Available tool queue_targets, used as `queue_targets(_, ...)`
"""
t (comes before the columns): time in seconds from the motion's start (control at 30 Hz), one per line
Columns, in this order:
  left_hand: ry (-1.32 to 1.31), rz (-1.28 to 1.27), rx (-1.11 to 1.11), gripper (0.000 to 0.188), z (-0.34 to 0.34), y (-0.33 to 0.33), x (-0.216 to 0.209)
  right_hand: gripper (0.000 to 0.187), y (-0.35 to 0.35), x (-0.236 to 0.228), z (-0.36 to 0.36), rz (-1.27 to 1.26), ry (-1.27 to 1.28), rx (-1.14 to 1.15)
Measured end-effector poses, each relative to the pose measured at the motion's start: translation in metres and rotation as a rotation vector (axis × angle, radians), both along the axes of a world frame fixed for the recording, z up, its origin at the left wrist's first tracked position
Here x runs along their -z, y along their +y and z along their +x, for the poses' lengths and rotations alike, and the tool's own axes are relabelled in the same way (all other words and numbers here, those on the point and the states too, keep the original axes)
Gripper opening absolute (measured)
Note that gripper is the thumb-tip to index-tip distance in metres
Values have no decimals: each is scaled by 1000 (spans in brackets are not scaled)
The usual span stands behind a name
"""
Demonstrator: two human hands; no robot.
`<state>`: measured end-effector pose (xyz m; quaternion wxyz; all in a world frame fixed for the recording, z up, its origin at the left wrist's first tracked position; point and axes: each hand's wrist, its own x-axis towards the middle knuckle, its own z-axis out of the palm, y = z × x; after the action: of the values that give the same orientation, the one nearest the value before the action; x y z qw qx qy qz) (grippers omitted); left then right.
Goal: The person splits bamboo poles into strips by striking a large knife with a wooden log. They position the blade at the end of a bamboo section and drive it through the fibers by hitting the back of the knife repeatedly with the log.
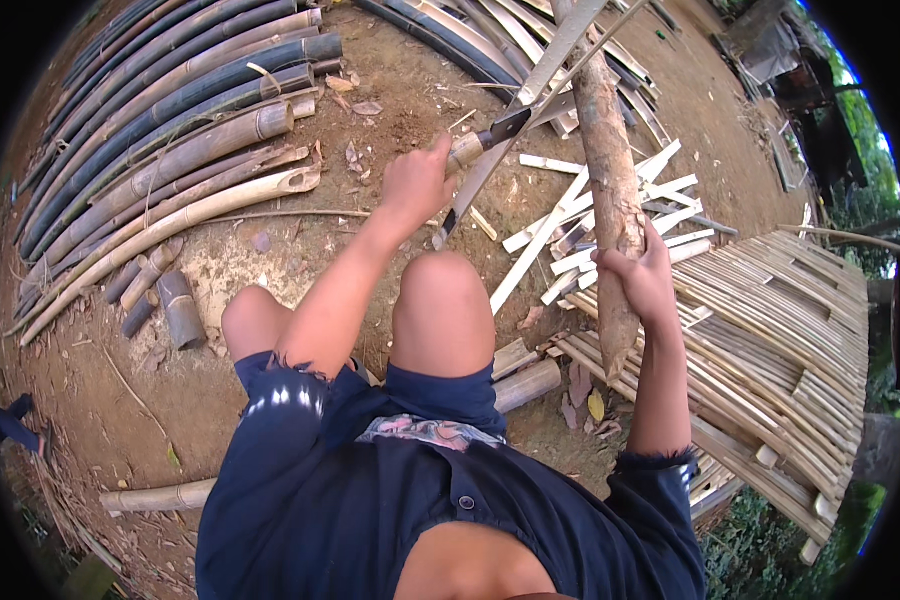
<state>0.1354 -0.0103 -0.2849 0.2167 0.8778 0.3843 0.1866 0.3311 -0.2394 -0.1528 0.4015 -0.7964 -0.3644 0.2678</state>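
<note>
Brown, rough, tapered pole (610, 165), right hand (643, 275) clasping it, left hand (417, 183) gripping knife (508, 127)

Dk navy shirt (340, 520) w/ round btn (467, 503) is being worn; short sleeves (272, 430) are fraying at hems (305, 371), showing whitish marks (281, 396); navy shorts (442, 392) also showing.

Brown dirt ground (90, 420): bamboo poles (190, 163), bamboo stubs (180, 312), pale strips (542, 238), dry leaves (367, 108).
</note>
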Motion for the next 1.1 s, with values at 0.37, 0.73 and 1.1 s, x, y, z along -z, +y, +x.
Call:
queue_targets(0.37,-20,-32,-19,51,-25,19,16,77,4,-23,-13,425,-584,215)
queue_targets(0.73,59,-27,-14,52,14,0,46,92,3,36,3,-129,-418,-20)
queue_targets(1.1,39,-30,-20,45,-8,-30,42,87,5,-5,-12,385,-567,265)
